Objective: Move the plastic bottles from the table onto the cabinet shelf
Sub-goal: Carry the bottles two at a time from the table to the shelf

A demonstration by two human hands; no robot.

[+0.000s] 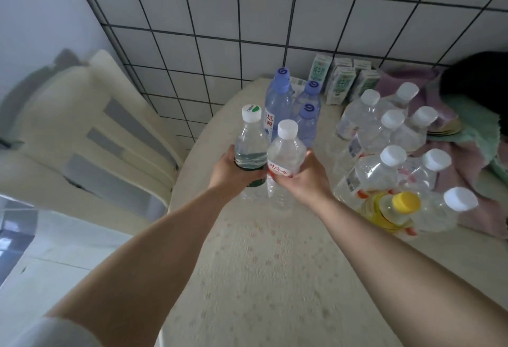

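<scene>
Two ribbed clear bottles: left grip [233, 170] clasps green-labelled bottle [250, 146], right grip [305, 179] red-labelled bottle [284, 154].

Table [275, 278], bottles [384, 137], cartons [343, 82], towels [464, 165]

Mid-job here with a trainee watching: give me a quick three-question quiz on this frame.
1. True or false: the left hand grips the green-label bottle.
2. What colour is the label on the bottle that the right hand holds? A red, B blue, C yellow.
3. How many blue-capped bottles stand behind the hands on the table?

Key: 1 true. 2 A. 3 three.
</scene>
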